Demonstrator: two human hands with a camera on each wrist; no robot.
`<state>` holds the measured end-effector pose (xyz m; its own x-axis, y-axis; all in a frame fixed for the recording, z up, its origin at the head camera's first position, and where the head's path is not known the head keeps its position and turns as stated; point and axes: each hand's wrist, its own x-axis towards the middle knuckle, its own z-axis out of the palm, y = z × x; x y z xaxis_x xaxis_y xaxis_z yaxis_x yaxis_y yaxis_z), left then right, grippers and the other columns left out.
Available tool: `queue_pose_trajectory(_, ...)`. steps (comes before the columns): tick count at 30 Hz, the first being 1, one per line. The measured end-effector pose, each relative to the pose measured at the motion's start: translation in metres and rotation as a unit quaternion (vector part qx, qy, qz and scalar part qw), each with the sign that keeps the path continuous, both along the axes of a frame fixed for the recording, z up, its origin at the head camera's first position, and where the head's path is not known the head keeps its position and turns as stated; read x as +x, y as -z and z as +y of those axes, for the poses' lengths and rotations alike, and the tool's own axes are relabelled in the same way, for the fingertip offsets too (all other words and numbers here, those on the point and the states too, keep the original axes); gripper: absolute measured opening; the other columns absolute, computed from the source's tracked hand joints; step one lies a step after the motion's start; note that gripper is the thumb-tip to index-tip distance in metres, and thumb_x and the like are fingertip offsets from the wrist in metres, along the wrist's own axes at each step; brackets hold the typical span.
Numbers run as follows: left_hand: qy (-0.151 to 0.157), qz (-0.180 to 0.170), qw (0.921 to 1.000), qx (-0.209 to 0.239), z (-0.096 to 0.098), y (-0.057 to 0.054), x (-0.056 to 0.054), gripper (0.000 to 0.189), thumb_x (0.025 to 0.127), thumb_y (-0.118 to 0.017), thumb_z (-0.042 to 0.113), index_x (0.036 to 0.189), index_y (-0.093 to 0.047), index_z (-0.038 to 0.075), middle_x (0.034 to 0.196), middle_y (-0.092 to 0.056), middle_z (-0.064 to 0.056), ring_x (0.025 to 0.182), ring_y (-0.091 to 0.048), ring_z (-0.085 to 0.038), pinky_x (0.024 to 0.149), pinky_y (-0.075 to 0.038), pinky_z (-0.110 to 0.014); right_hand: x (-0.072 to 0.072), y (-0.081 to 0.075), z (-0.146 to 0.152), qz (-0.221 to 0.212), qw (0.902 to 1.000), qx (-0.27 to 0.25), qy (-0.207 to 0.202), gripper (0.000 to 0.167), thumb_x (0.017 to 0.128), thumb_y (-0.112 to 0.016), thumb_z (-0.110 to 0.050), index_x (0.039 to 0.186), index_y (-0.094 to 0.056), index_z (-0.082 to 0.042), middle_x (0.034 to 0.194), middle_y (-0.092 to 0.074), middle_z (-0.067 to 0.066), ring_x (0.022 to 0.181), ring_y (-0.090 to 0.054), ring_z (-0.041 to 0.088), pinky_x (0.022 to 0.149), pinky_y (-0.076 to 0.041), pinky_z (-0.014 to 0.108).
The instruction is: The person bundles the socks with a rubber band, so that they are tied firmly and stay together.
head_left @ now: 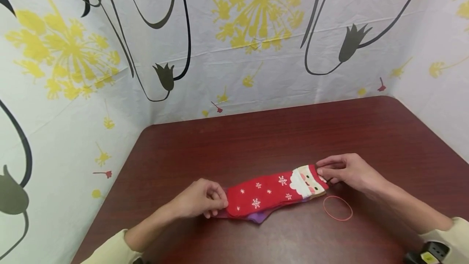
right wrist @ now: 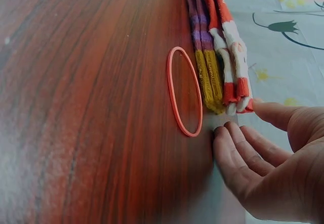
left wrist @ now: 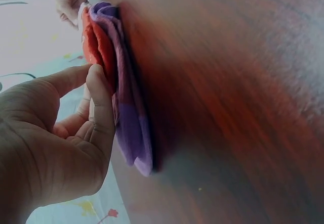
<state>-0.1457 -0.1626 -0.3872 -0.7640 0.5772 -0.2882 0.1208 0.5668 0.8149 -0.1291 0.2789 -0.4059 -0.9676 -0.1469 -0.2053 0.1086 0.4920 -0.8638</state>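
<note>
On the bench point(head_left: 220, 146), red socks point(head_left: 264, 192) are laid over purple socks point(head_left: 258, 216) between the left hand point(head_left: 203, 199), pinched at their toe point(head_left: 233, 209), and the relaxed right hand point(head_left: 353, 174), touching their cuff point(head_left: 318, 176), apparently so layers are aligned.

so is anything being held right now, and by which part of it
The red sock: the left hand pinches it at the toe end. The right hand only seems to touch its cuff end, fingers not closed around it.
</note>
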Motion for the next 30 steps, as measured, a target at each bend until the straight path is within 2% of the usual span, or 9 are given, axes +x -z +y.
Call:
queue_pose_trajectory(5,-0.015,0.005,0.9999,-0.003,0.000,-0.007,-0.007,0.009,0.096,-0.081,0.016,0.097,-0.076,0.010,0.078,-0.071,-0.005,0.065,-0.067,-0.018,0.058,-0.060,-0.034,0.001,-0.001,0.008,0.014,0.9999,-0.003,0.001,0.055,0.100,-0.078,-0.024,0.142,-0.062,0.008,0.130,-0.072,0.021,0.102,-0.073,0.012,0.080,-0.062,0.030)
queue_pose_trajectory(8,-0.023,0.013,0.9996,0.002,0.004,-0.010,-0.012,0.009,0.097,-0.080,0.015,0.102,-0.077,0.008,0.082,-0.072,-0.005,0.070,-0.070,-0.021,0.062,-0.061,-0.035,0.003,-0.001,0.012,0.025,0.9997,-0.008,-0.003,0.054,0.101,-0.076,-0.022,0.143,-0.061,0.007,0.130,-0.072,0.020,0.105,-0.071,0.002,0.082,-0.061,0.026)
queue_pose_trajectory(13,-0.014,0.043,0.9986,0.029,0.016,-0.014,-0.019,0.021,0.100,-0.076,0.013,0.119,-0.076,0.003,0.099,-0.078,-0.007,0.087,-0.075,-0.026,0.074,-0.063,-0.035,0.006,0.000,0.020,0.037,0.9992,-0.012,-0.009,0.055,0.101,-0.077,-0.023,0.146,-0.061,0.002,0.131,-0.072,0.015,0.110,-0.064,-0.011,0.085,-0.055,0.017)
queue_pose_trajectory(18,0.008,0.085,0.9951,0.050,0.033,-0.018,-0.024,0.034,0.102,-0.073,0.014,0.135,-0.071,0.007,0.121,-0.077,-0.009,0.106,-0.075,-0.022,0.088,-0.061,-0.033,0.010,0.003,0.027,0.043,0.9985,-0.030,-0.015,0.059,0.101,-0.076,-0.022,0.151,-0.056,0.000,0.136,-0.070,0.013,0.116,-0.062,-0.011,0.087,-0.055,0.016)
queue_pose_trajectory(22,0.017,0.117,0.9911,0.062,0.049,-0.017,-0.026,0.041,0.102,-0.073,0.016,0.142,-0.067,0.010,0.131,-0.074,-0.009,0.119,-0.071,-0.019,0.098,-0.057,-0.032,0.014,0.007,0.031,0.045,0.9967,-0.063,-0.022,0.062,0.101,-0.075,-0.018,0.154,-0.051,0.001,0.142,-0.066,0.014,0.120,-0.062,-0.009,0.088,-0.055,0.017)
queue_pose_trajectory(26,0.023,0.116,0.9892,0.087,0.068,-0.016,-0.026,0.049,0.100,-0.076,0.015,0.147,-0.063,0.012,0.139,-0.069,-0.007,0.126,-0.068,-0.026,0.101,-0.055,-0.031,0.019,0.010,0.034,0.051,0.9938,-0.093,-0.032,0.062,0.101,-0.075,-0.012,0.154,-0.049,0.005,0.144,-0.065,0.016,0.121,-0.063,-0.005,0.090,-0.056,0.019)
queue_pose_trajectory(30,0.031,0.110,0.9887,0.097,0.087,-0.014,-0.023,0.055,0.098,-0.079,0.016,0.150,-0.061,0.017,0.143,-0.068,0.000,0.129,-0.066,-0.025,0.101,-0.054,-0.027,0.026,0.013,0.034,0.059,0.9924,-0.102,-0.038,0.057,0.100,-0.075,-0.008,0.149,-0.052,0.009,0.137,-0.069,0.017,0.116,-0.070,0.004,0.088,-0.058,0.022)
